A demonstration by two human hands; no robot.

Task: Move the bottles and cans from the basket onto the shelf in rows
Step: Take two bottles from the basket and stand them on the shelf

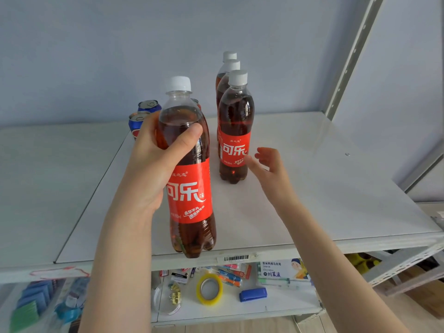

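My left hand (156, 162) grips a cola bottle (189, 200) with a red label and white cap, held upright at the shelf's front edge. A row of three matching cola bottles stands on the white shelf (312, 176); the nearest one (234, 131) is in front, the other two (228, 68) line up behind it. My right hand (269, 169) is open, fingers spread, just right of the nearest standing bottle and not holding it. Two blue cans (141, 116) stand behind my left hand, partly hidden. The basket is out of view.
A metal upright (353, 56) rises at the shelf's back right. The lower shelf holds a yellow tape roll (209, 288), a blue stapler (252, 294), pens, clips and boxed stationery. A barcode sticker (236, 258) sits on the shelf's front lip.
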